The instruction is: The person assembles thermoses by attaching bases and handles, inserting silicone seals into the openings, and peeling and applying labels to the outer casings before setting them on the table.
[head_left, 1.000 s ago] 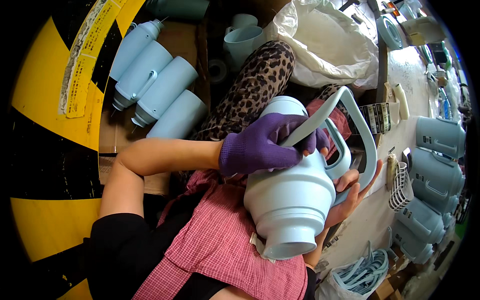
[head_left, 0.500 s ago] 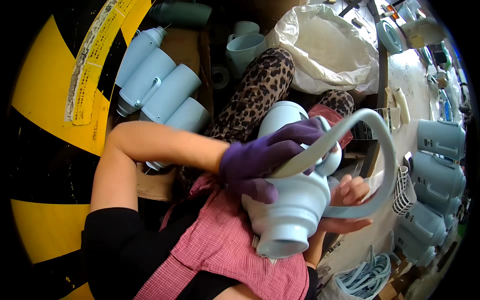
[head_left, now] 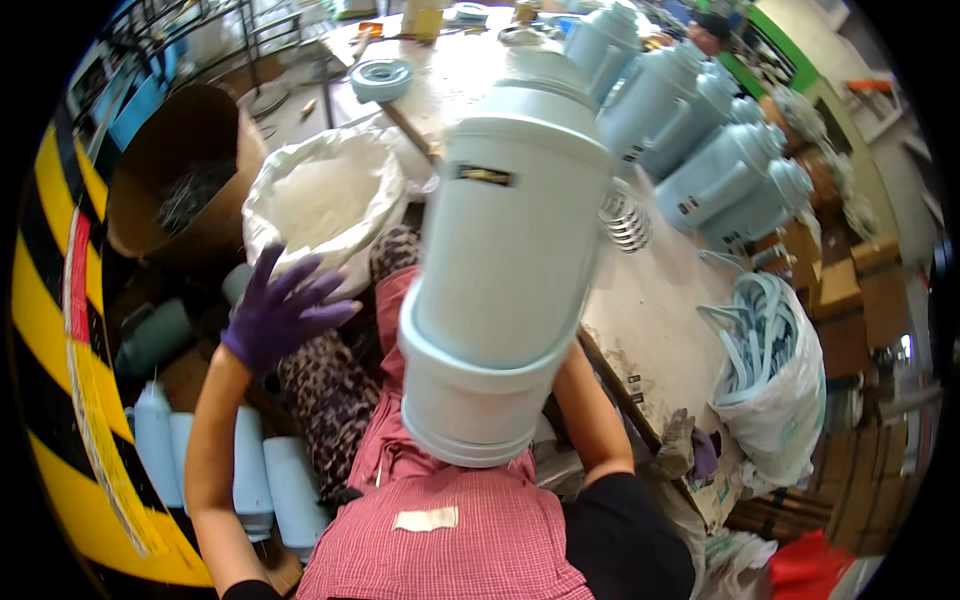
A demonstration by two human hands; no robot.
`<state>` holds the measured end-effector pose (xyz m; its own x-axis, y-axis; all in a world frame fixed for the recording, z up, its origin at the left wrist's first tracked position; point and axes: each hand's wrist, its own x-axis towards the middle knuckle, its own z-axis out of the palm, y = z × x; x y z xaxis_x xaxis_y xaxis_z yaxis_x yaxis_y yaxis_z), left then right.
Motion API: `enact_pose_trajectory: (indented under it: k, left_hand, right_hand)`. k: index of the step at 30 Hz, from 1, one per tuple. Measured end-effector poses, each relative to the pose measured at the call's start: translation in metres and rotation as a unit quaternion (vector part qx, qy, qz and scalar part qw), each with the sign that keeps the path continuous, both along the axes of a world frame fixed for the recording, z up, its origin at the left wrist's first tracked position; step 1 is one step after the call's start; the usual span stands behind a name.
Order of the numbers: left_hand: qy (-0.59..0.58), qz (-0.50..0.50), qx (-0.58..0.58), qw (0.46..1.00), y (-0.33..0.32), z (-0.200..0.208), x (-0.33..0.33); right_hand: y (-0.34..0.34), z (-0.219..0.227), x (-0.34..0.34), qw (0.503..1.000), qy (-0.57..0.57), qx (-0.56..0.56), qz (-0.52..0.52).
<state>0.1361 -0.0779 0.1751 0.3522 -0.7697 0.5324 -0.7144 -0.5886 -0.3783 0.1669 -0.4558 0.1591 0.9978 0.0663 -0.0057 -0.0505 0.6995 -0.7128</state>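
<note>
Pale blue jug (head_left: 510, 250), gloved left hand (head_left: 283, 310) spread, empty

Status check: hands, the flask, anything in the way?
Left hand gloved, open, empty. Right hand hidden behind the pale blue flask, which is raised over the lap. White sack just beyond left hand.

Large pale blue flask body (head_left: 505, 270) raised close to the camera, base end nearest, filling the middle. Left hand (head_left: 283, 310) in a purple glove, fingers spread, free of the flask, just before a white bag (head_left: 320, 195) of pale material. Right forearm rising behind the flask, hand hidden. More pale blue flasks (head_left: 715, 165) standing far right on the worktable (head_left: 660, 300). Bag of blue handles (head_left: 770, 370) at right. Blue cylinders (head_left: 250, 480) lying near left.
</note>
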Motion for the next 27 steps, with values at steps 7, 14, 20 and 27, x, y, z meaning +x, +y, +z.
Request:
enact_pose_trajectory:
  k: [7,14,20,27]
  left_hand:
    - [0.308,0.315,-0.624,0.645,0.130,-0.244,-0.090]
    - [0.659,0.433,-0.295,0.540,0.186,-0.378,-0.190]
    - [0.672,0.548,-0.029,0.497,0.171,-0.367,-0.249]
    - [0.272,0.538,-0.102,0.791,0.115,-0.228,-0.212]
  right_hand:
    - [-0.243,0.023,-0.087,0.880,0.039,-0.092,-0.463]
    - [-0.368,0.014,-0.033,0.818,-0.049,-0.091,-0.566]
    - [-0.373,-0.014,0.074,0.840,0.008,-0.196,-0.506]
    - [-0.447,-0.020,0.075,0.652,0.002,-0.495,-0.574]
